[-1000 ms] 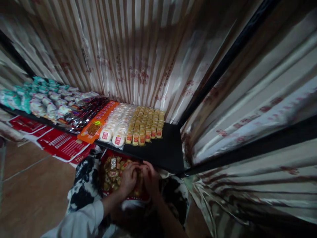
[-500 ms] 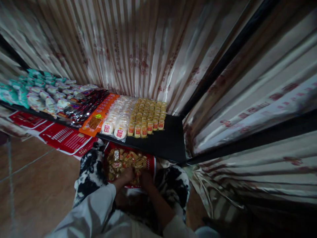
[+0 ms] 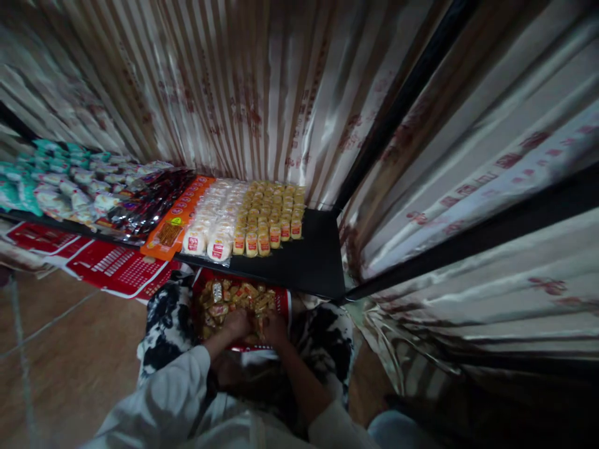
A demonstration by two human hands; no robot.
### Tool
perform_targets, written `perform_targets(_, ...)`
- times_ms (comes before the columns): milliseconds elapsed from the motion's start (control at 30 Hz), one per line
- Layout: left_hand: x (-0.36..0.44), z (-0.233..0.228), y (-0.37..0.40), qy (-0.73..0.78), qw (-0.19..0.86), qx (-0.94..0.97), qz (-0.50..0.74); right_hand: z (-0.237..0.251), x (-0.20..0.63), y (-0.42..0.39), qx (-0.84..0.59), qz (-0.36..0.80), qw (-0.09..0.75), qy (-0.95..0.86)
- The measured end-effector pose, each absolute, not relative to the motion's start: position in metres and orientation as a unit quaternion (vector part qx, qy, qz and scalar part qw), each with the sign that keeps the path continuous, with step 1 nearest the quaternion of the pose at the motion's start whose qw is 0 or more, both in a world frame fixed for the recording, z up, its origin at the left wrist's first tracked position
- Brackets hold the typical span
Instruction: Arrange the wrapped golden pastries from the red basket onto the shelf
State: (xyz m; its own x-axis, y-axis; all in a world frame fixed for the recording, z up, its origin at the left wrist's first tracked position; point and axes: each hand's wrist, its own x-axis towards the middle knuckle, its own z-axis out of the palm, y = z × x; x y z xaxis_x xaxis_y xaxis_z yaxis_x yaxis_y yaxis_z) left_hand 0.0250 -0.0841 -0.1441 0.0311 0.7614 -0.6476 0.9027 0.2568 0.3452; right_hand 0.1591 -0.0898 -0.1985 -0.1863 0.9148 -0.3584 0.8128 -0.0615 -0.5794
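A red box (image 3: 286, 308) stands between my knees, filled with small snacks in gold wrappers (image 3: 234, 296). My left hand (image 3: 238, 324) reaches down into the pile with its fingers curled closed; what they hold is too dark to make out. Close beside it on the right, my right hand (image 3: 274, 328) is also closed, with its fingertips low among the wrapped snacks. Its grip is hidden by shadow. On the black shelf (image 3: 309, 262) beyond the box, yellow wrapped cakes (image 3: 269, 215) stand in neat rows, next to white round packaged cakes (image 3: 218, 218).
Further left on the shelf lie an orange packet (image 3: 171, 221), dark shiny packets (image 3: 135, 209), white packets (image 3: 77, 190) and green packets (image 3: 23, 181). Red printed sheets (image 3: 107, 259) hang below its front edge. A pleated curtain (image 3: 224, 81) and black frame bars (image 3: 402, 106) stand behind.
The view has shifted slightly, so the shelf appears a little further left. Both hands stay over the box, with the right hand a little further out from the shadow.
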Motion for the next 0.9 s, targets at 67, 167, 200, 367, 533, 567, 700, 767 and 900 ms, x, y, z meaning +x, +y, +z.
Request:
perform_targets(67,0.013,-0.132,-0.08,0.689,0.4,0.602,-0.058,-0.196,0.158,-0.09,-0.63,0.38,0.117,-0.667)
perform_targets(167,0.001,-0.111,-0.073,0.669,0.464,0.58,0.026,-0.191,0.156,-0.089,-0.607,0.456,0.237,-0.607)
perform_targets(200,-0.001,-0.104,-0.07,0.658,0.493,0.565,0.064,-0.188,0.156,-0.088,-0.597,0.485,0.277,-0.576)
perform_targets(367,0.004,-0.076,-0.057,0.596,0.565,0.525,0.224,-0.162,0.167,-0.083,-0.553,0.583,0.403,-0.438)
perform_targets(533,0.022,-0.055,-0.041,0.563,0.561,0.538,0.281,-0.121,0.19,-0.08,-0.515,0.612,0.443,-0.405)
perform_targets(567,0.026,-0.05,-0.037,0.562,0.554,0.545,0.284,-0.114,0.193,-0.079,-0.511,0.609,0.443,-0.415)
perform_targets(700,0.043,-0.028,-0.017,0.521,0.536,0.605,0.274,-0.09,0.208,-0.065,-0.53,0.52,0.449,-0.498)
perform_targets(767,0.052,-0.017,-0.005,0.494,0.513,0.652,0.262,-0.081,0.216,-0.053,-0.561,0.44,0.45,-0.538)
perform_targets(900,0.074,0.003,0.021,0.466,0.456,0.721,0.234,-0.072,0.227,-0.025,-0.587,0.35,0.453,-0.573)
